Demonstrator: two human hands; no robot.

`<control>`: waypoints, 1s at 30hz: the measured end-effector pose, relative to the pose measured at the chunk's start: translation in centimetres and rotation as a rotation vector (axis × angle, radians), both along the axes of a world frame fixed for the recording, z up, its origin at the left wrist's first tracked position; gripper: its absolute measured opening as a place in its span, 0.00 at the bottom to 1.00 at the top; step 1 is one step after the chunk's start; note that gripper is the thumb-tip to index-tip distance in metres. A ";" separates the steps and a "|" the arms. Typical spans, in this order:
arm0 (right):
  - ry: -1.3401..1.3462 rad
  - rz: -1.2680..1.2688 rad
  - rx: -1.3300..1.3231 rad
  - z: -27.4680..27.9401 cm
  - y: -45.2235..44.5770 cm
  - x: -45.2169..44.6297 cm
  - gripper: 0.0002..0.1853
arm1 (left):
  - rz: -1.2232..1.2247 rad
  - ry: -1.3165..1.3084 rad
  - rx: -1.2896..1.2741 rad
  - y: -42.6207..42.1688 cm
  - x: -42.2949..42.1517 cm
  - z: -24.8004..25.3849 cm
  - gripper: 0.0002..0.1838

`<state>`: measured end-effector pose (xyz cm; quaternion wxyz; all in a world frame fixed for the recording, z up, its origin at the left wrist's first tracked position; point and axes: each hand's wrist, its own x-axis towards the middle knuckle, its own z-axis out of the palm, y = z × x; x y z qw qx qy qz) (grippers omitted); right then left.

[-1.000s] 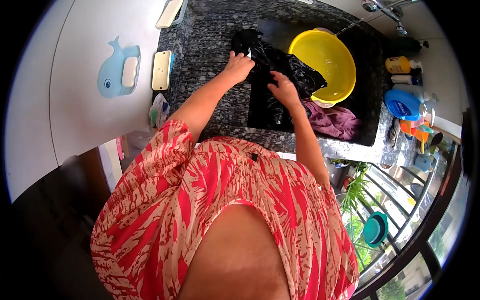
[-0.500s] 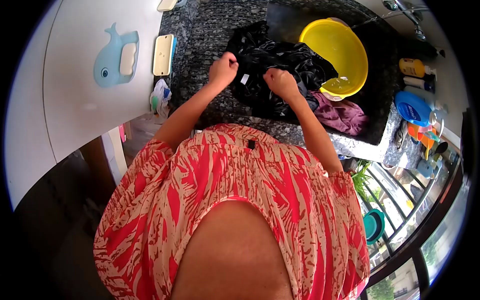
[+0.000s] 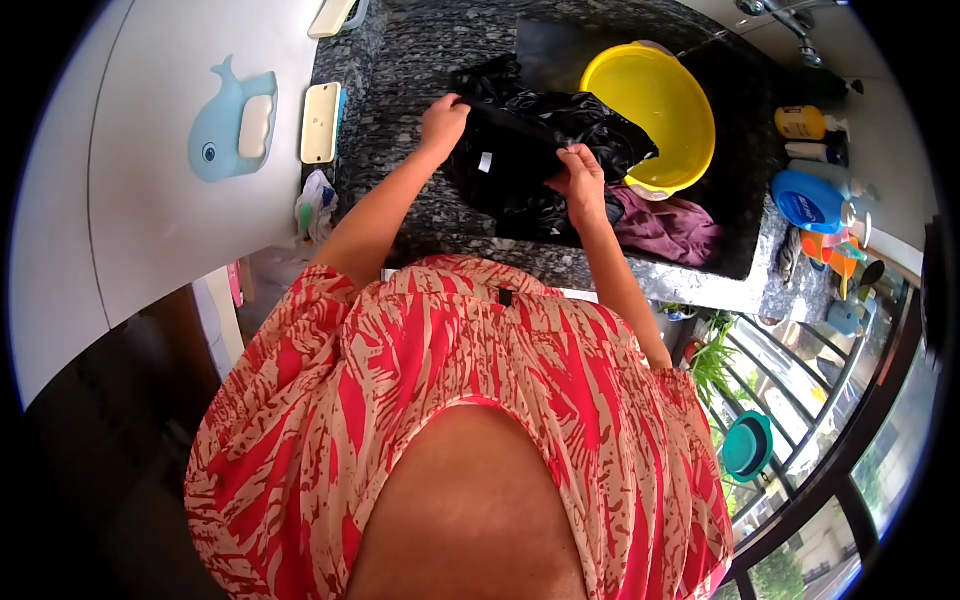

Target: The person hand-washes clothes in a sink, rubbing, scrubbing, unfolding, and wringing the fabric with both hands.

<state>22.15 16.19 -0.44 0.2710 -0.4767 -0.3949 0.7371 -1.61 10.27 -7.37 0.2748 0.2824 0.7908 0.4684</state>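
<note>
A shiny black garment with a small white label lies bunched on the dark stone washing slab. My left hand pinches its edge at the upper left. With thumb and fingers closed, my right hand grips the same edge farther right, so a band of black cloth is stretched between the two hands. Behind the right hand is a yellow basin holding water, and part of the garment laps over its near rim. A wet purple cloth lies just right of my right hand, below the basin.
A tap juts from the wall at the upper right. Bottles, including a blue one, line the right ledge. On the left are a cream soap dish and a blue whale-shaped holder. A barred window is at lower right.
My right hand has moved slightly down and right and turned, its thumb now on top of the cloth. The garment's edge is now pulled straight between my hands. The whole view has shifted slightly.
</note>
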 end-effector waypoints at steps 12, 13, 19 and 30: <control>-0.495 0.212 0.912 5.0 4.7 5.0 0.23 | -0.344 0.437 0.021 3.0 1.6 12.5 0.17; -0.456 0.183 0.855 5.6 4.8 5.3 0.20 | -0.360 0.434 0.067 3.4 1.3 12.6 0.14; -0.565 0.313 1.380 11.2 5.9 6.9 0.16 | -0.310 0.946 0.187 5.1 0.8 16.7 0.10; -1.055 0.761 1.416 10.5 6.5 8.8 0.13 | -1.020 0.904 0.018 4.8 3.0 12.8 0.08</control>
